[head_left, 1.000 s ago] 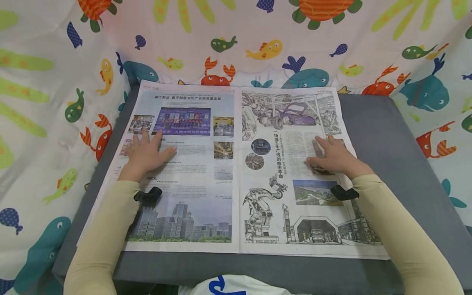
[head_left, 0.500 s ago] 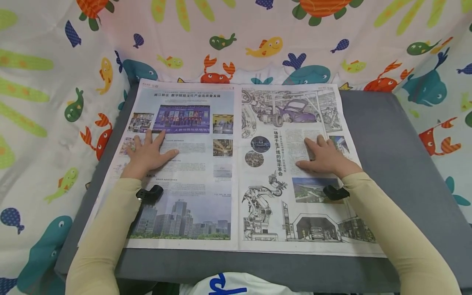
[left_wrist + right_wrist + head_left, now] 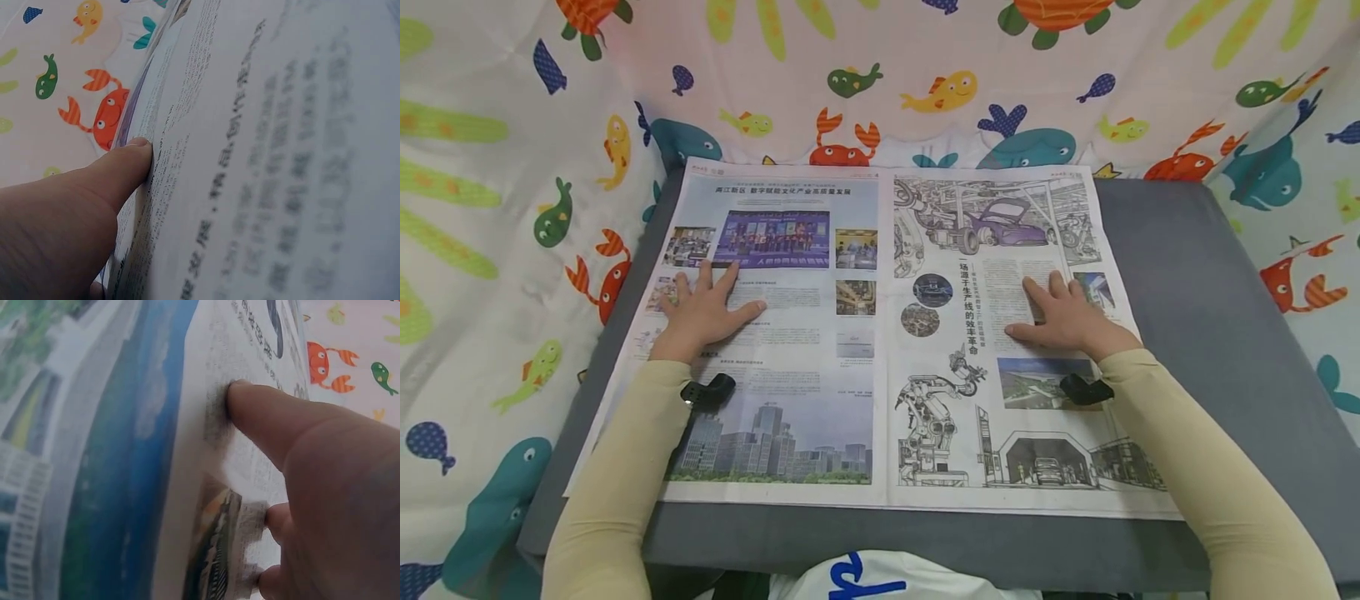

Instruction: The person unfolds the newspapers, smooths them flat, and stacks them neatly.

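Note:
A newspaper (image 3: 850,375) lies spread wide on the grey table, its centre fold running away from the person. On the left page, below a purple group photo, my left hand (image 3: 703,317) rests with fingers spread and the thumb pointing toward the fold. My right hand (image 3: 1071,321) rests on the right page's text column, above a landscape photo, fingers spread. In the left wrist view the thumb (image 3: 125,169) touches the printed page. In the right wrist view the thumb (image 3: 269,412) and two fingertips touch the paper.
The grey table (image 3: 1210,333) shows to the right of the newspaper and along the front edge. A curtain (image 3: 760,75) printed with sea animals surrounds the back and sides. Black wrist straps (image 3: 709,392) sit over beige sleeves (image 3: 617,467).
My right hand has slid left across the right page, uncovering a small photo at its right edge. My left hand has shifted only slightly, and the whole view has tilted a little.

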`<state>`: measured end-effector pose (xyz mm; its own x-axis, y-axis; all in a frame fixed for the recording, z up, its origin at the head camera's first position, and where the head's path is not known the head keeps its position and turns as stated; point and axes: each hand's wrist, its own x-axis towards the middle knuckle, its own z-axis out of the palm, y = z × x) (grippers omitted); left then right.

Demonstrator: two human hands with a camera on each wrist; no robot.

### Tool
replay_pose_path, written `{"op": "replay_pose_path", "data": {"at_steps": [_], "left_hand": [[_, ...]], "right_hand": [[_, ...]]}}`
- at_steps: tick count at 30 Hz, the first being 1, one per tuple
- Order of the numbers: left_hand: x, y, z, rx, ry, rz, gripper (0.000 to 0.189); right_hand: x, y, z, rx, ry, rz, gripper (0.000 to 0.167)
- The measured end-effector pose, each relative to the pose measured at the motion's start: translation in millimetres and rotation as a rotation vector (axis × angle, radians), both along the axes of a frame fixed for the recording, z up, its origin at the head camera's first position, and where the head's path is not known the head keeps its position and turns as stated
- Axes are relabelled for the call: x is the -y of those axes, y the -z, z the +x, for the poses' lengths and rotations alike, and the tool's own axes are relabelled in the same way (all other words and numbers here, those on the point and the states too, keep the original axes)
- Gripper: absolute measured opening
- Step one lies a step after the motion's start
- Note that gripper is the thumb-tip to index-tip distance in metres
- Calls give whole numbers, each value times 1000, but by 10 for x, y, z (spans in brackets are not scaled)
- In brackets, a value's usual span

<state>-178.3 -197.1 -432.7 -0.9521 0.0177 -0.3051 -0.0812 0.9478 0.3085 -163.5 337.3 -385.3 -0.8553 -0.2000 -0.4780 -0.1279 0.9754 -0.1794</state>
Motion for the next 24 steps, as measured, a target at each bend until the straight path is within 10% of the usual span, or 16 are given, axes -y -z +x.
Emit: {"op": "replay_pose_path", "data": {"at_steps": [24], "left_hand": [[6,-22,9,30,-11,5,99]], "right_hand": [[-259,82,-29,11,57,16,103]]}}
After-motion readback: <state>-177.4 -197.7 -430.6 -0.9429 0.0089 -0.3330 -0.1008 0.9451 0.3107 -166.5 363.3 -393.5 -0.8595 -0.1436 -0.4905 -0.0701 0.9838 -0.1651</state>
